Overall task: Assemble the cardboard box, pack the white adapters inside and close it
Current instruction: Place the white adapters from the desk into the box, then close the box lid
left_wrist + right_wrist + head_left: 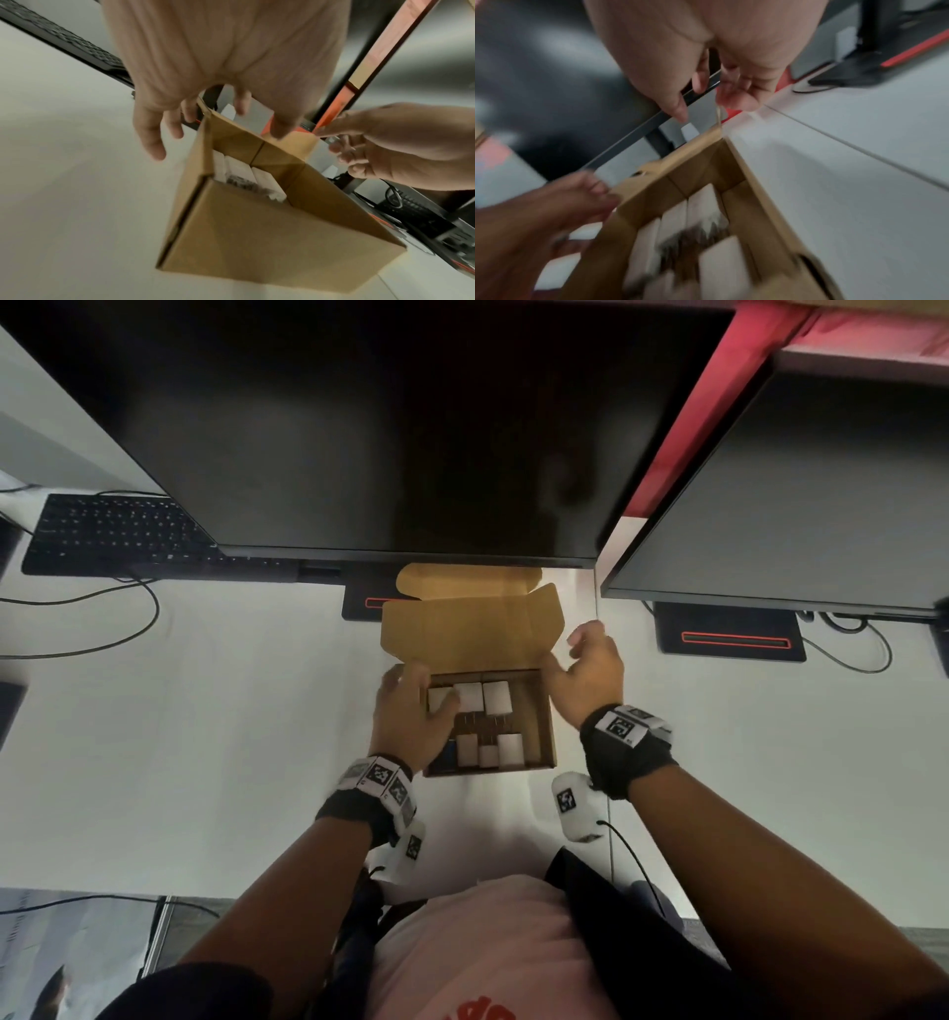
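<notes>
Resting over the left rim of the cardboard box (493, 762), the left hand (411, 716) lay spread, gripping nothing, white adapters (495, 697) just to its right. Beyond both hands stood the open lid (470, 631). Nearer its right corner, the right hand (590, 667) hovered loosely curled, likely the closer hand for folding it down.

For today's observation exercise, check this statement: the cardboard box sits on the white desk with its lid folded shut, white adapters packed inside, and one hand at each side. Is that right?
One detail is wrong: the lid is not shut. The head view shows it standing open behind the cardboard box, with the white adapters visible inside. The rest holds: the box sits on the white desk, left hand and right hand at its sides.
</notes>
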